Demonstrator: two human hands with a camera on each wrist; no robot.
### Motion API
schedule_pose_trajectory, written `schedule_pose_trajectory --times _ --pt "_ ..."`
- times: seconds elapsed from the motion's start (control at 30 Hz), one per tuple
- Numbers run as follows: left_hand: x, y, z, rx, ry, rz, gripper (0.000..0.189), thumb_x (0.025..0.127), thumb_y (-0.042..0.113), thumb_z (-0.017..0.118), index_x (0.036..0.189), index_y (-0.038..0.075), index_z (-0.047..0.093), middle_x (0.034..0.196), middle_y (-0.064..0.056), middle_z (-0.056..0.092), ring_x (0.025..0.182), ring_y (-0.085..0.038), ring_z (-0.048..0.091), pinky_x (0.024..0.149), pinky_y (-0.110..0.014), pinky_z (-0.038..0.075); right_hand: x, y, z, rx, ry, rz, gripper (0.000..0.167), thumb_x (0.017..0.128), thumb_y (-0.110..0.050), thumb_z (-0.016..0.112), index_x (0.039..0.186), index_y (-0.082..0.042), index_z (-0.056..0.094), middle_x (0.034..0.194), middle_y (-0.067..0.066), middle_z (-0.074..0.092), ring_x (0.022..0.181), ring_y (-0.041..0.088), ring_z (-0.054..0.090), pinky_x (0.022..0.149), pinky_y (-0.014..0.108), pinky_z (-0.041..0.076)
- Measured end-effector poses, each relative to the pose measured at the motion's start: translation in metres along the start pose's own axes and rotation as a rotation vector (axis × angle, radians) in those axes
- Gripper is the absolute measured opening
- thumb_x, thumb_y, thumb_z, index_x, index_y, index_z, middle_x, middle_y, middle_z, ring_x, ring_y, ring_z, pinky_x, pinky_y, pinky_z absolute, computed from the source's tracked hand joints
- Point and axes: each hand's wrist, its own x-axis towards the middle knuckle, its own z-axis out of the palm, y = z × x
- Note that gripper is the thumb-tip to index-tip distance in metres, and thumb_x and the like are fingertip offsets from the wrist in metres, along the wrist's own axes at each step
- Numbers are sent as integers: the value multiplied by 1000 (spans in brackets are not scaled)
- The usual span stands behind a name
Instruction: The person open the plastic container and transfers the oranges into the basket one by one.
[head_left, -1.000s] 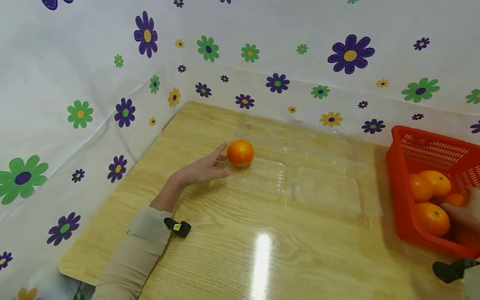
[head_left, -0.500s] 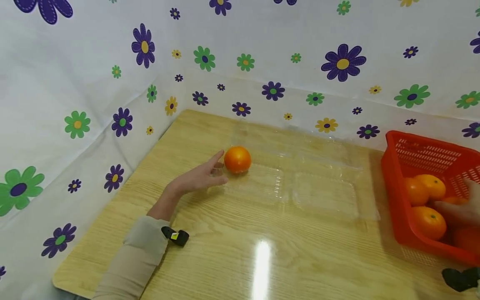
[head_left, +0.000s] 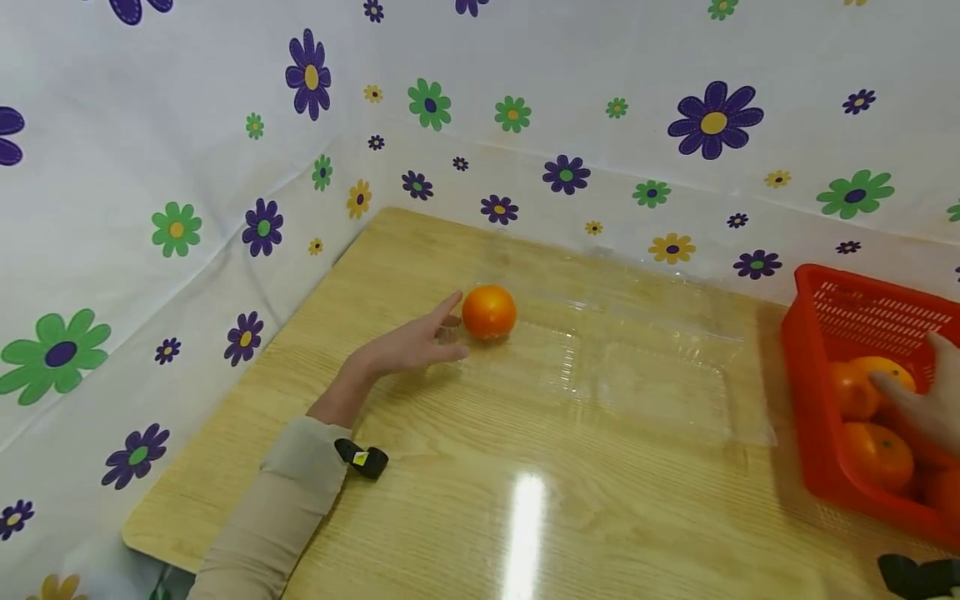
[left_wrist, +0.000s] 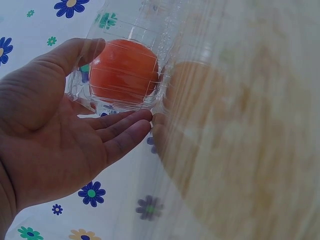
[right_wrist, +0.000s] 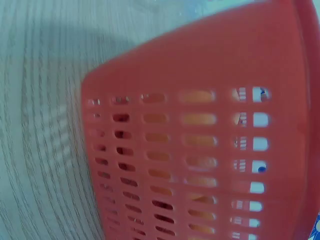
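An orange (head_left: 489, 312) sits in the left end of a clear plastic container (head_left: 663, 385) on the table. My left hand (head_left: 408, 343) rests beside that end, thumb and fingers apart. In the left wrist view, the left thumb lies by the clear wall near the orange (left_wrist: 124, 71), with straight fingers below it. My right hand (head_left: 926, 408) is inside the red basket (head_left: 797, 367), over several oranges (head_left: 877, 457), with thumb and forefinger spread. The frame edge cuts off part of this hand. Only the basket's slotted side (right_wrist: 225, 60) shows large in the right wrist view.
The container's clear lid (head_left: 652, 287) lies folded back toward the wall. A white sheet with flower prints (head_left: 487, 100) hangs behind and to the left of the wooden table (head_left: 442, 508). The basket stands at the table's right.
My right hand has lifted and shifted among the oranges, its thumb now overlapping the back ones. The left hand and its orange keep their places; the head view has moved slightly.
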Motion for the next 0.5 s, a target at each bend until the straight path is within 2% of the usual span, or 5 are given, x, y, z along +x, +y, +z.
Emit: schedule_pose_trajectory --times 0.1,0.27,0.5 --pt "0 2 -2 -1 -8 7 93 97 34 62 161 22 -4 158 -18 31 137 -35 42 105 -54 43 -3 -8 -1 29 22 -21 82 104 -39 41 156 1 -8 155 39 0 129 63 17 105 77 17" --pt "0 2 -2 1 -18 9 93 97 36 62 161 22 -5 158 -19 29 138 -36 41 103 -54 45 -4 -18 0 69 15 -18 78 105 -38 37 156 2 -7 156 39 -9 139 63 5 106 76 12" --pt "-1 2 -1 0 -17 17 94 97 38 62 161 23 -5 158 -19 30 138 -36 42 103 -55 44 -3 -21 1 -51 -43 -16 86 102 -54 32 155 -1 -11 154 40 -9 138 63 -1 107 77 6"
